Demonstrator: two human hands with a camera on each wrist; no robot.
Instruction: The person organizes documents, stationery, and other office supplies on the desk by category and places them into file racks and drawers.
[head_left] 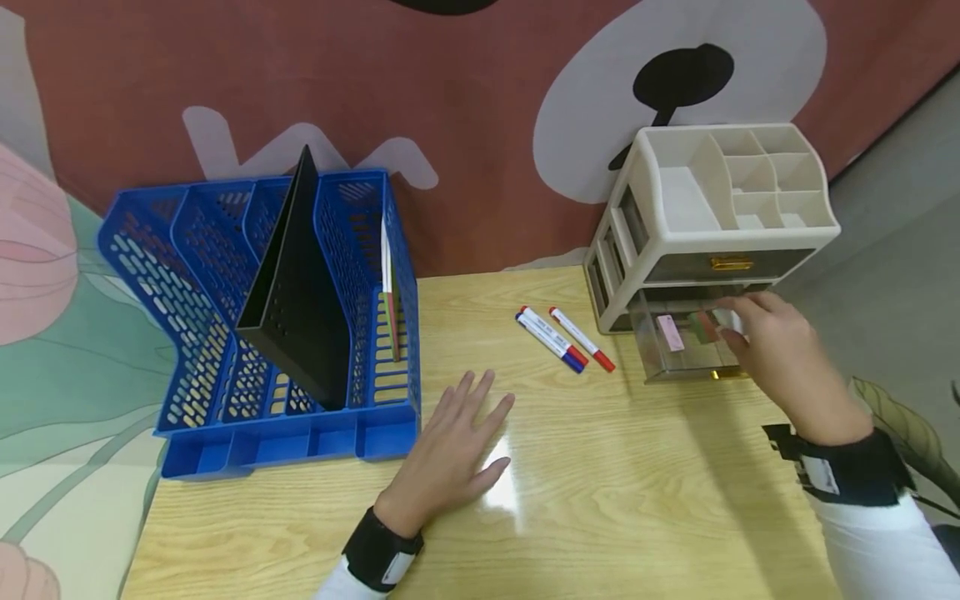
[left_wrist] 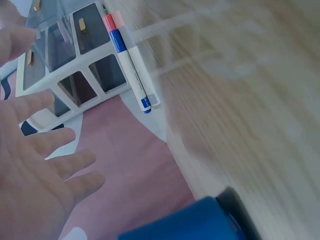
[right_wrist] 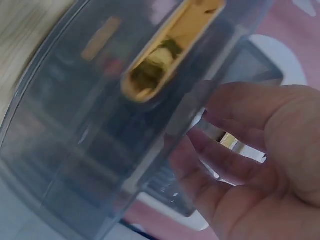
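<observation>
My right hand (head_left: 787, 358) reaches over the front of the pulled-out clear drawer (head_left: 652, 358). Its thumb and fingers pinch a small white block (head_left: 727, 319), mostly hidden by the hand. Inside the drawer lie a pink block (head_left: 670, 332) and a green and reddish block (head_left: 702, 327). In the right wrist view, the fingers bend over the drawer's edge near its gold handle (right_wrist: 170, 50). My left hand (head_left: 453, 450) is spread on the table, holding nothing, right of the blue file rack (head_left: 285, 442).
The drawer belongs to a white desk organizer (head_left: 693, 237) with top compartments. Several markers (head_left: 551, 337) with red and blue caps lie left of it. A black folder (head_left: 307, 308) leans in the rack, and thin sticks or pencils (head_left: 390, 308) stand in its right slot.
</observation>
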